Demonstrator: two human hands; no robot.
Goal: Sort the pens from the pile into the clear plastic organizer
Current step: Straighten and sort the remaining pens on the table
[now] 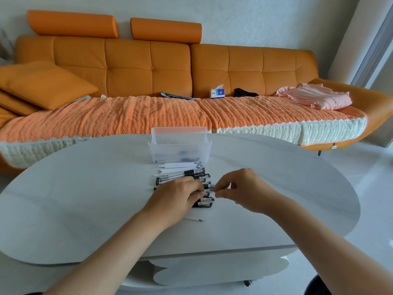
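A pile of pens (185, 175), black-capped and white-bodied, lies side by side in the middle of the white oval table (85, 188). Just behind the pile stands the clear plastic organizer (179, 145), with a few dark pens showing through its ribbed wall. My left hand (176, 198) lies over the near part of the pile, its fingers curled round several pens. My right hand (240, 186) is at the pile's right end, with thumb and fingertips pinching the tip of a pen. The pens under my left hand are mostly hidden.
A thin loose pen refill (194, 219) lies on the table near my left wrist. Behind the table stands an orange sofa (148, 67) with a knitted cover, a tissue box (217, 93), folded pink cloth (316, 96) and cushions (42, 84).
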